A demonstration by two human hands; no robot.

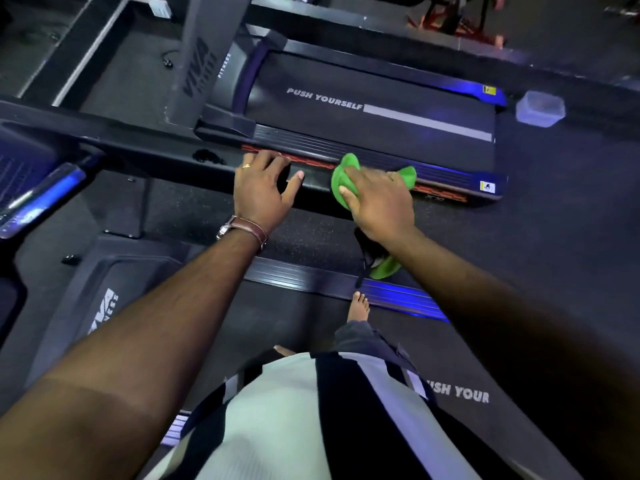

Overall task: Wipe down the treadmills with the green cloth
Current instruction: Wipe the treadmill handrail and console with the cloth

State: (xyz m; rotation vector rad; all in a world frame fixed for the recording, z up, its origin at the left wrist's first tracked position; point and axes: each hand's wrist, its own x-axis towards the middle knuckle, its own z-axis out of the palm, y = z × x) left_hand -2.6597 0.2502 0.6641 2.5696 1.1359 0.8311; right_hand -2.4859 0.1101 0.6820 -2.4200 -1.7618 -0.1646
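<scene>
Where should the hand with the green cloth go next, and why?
Probably slide it along the bar toward the left hand. The right hand presses the green cloth on the dark handrail of the near treadmill, and the left hand rests on the same rail, with a bare stretch between them. Whether that stretch is already wiped can't be told.

- Dark speckled rubber flooring (571, 216) is being lit by a bluish glow.
- A clear plastic tub (540, 109) is being kept on the floor, at upper right.
- A red metal frame (460, 22) is being shown at the top edge, blurred.
- A white-edged platform (93, 53) is being seen at upper left.
</scene>
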